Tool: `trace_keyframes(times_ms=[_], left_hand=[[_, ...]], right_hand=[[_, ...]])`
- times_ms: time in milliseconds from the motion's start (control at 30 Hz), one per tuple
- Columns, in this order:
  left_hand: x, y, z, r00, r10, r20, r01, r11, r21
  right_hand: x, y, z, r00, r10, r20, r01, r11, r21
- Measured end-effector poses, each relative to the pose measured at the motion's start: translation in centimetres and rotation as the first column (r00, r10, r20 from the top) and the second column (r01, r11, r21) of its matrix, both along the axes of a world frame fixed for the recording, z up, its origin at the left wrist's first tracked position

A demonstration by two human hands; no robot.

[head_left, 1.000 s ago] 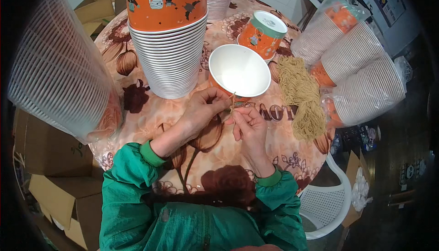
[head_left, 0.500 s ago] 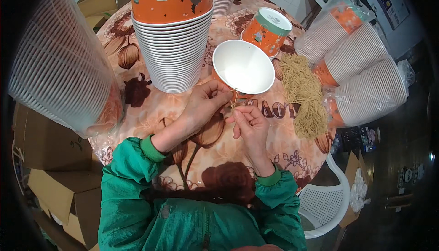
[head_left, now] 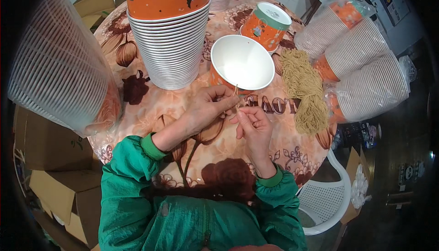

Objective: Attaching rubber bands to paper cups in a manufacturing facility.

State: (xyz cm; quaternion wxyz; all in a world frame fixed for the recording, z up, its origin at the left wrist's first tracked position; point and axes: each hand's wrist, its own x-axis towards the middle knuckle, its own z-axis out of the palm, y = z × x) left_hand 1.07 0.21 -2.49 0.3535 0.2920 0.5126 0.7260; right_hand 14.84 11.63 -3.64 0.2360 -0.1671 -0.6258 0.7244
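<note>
An orange paper bucket [head_left: 243, 62] with a white inside stands tilted in front of me, its mouth toward me. At its near rim a short piece of tan string [head_left: 236, 91] shows, running down between my fingers. My left hand [head_left: 204, 110] is closed on the string just below the rim, thumb and index finger pressed together. My right hand [head_left: 256, 126] pinches the string slightly lower, its other fingers curled. Whether the string passes through the bucket wall is hidden by my fingers. To the right lies a hank of tan string [head_left: 305, 93].
A tall stack of orange buckets [head_left: 168, 45] stands left of centre. Plastic-wrapped stacks lie at the right [head_left: 366, 91] and lean at the left [head_left: 59, 72]. An upside-down bucket [head_left: 265, 28] sits behind. Cardboard boxes [head_left: 68, 178] and a white chair [head_left: 324, 200] flank the flowered table [head_left: 228, 134].
My left thumb and fingers have moved slightly right, toward my right fingertips. Less of the string shows between the hands. The whole view has shifted slightly.
</note>
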Motion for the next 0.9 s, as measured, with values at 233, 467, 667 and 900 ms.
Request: trace_keyframes(times_ms=[233, 467, 667, 900], left_hand=[[0.0, -0.4, 0.1, 0.99, -0.078, 0.118, 0.078, 0.997, 0.009], [0.3, -0.5, -0.4, 0.992, -0.076, 0.104, 0.075, 0.997, 0.017], [0.2, -0.2, -0.5, 0.974, -0.066, 0.217, 0.064, 0.998, 0.015], [0.2, -0.2, -0.4, 0.983, -0.063, 0.174, 0.068, 0.997, -0.022]], right_hand=[[0.1, -0.5, 0.0, 0.999, -0.043, -0.03, 0.044, 0.999, 0.016], [0.3, -0.9, 0.3, 0.998, -0.043, -0.05, 0.045, 0.998, 0.039], [0.4, -0.4, 1.3, 1.0, -0.011, -0.011, 0.009, 0.995, -0.097], [0.3, 0.0, 1.6, 0.994, 0.064, 0.09, -0.045, 0.978, -0.205]])
